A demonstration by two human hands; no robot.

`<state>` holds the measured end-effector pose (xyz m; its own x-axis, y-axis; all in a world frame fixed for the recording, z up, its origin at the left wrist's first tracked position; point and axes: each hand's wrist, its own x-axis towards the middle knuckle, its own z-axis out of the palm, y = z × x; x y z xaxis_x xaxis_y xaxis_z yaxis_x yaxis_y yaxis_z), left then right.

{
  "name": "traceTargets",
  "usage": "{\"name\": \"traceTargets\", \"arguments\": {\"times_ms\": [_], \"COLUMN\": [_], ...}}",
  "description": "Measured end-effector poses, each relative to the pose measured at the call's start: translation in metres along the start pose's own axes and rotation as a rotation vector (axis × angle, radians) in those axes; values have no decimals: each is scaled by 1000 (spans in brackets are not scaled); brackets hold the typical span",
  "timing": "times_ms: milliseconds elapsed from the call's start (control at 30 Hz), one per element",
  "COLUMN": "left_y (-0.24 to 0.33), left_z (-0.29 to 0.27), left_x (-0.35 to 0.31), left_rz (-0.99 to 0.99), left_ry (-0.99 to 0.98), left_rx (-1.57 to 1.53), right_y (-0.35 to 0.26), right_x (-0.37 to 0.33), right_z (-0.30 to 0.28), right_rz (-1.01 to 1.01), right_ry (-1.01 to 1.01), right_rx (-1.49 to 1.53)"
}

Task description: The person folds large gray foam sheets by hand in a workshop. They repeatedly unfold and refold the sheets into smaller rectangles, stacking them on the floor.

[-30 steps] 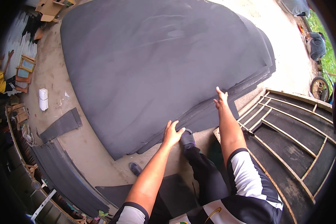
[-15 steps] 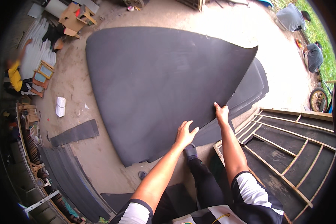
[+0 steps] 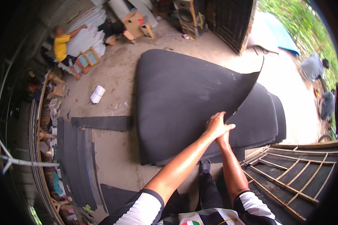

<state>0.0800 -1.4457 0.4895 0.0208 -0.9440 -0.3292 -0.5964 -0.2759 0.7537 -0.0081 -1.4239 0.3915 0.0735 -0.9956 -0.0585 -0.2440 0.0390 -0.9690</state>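
A big black flexible sheet [image 3: 176, 97] lies over a stack of similar black sheets [image 3: 248, 120] on the floor in front of me. Its right edge is raised and curls up to a point at the far corner. At that edge my left hand [image 3: 215, 126] is closed on the sheet, its thumb pointing right. Just beneath it, my right hand [image 3: 223, 138] is at the same edge, apparently gripping it. The left hand covers most of the right hand's fingers. My arms cross close together at the wrists.
Black strips [image 3: 77, 161] and a white bundle [image 3: 97, 94] lie on the left floor. A barred metal frame [image 3: 289, 168] stands at the near right. A person in yellow [image 3: 62, 47] is at the far left; another person [image 3: 313, 66] is at the right by the grass.
My left hand has moved right to the sheet's edge, over my right hand, and has closed. The view has turned, so the sheet appears farther right and more of the back shows.
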Motion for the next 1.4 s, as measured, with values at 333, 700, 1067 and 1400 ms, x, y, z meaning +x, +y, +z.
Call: {"name": "traceTargets", "arguments": {"times_ms": [333,700,1067,1400], "left_y": [-74,-193,-267,-301], "left_z": [-139,-138,-92,-29], "left_x": [-155,-360,-496,-588], "left_rz": [12,219,-12,62], "left_ry": [450,519,833,1071], "left_rx": [-32,6,-83,-587], "right_y": [-127,-113,-166,-393], "right_x": [-110,-15,62,-84], "right_z": [110,-66,31,153], "right_rz": [-6,546,573,-34], "right_ry": [-606,112,-453,-622], "right_rx": [15,940,213,306]}}
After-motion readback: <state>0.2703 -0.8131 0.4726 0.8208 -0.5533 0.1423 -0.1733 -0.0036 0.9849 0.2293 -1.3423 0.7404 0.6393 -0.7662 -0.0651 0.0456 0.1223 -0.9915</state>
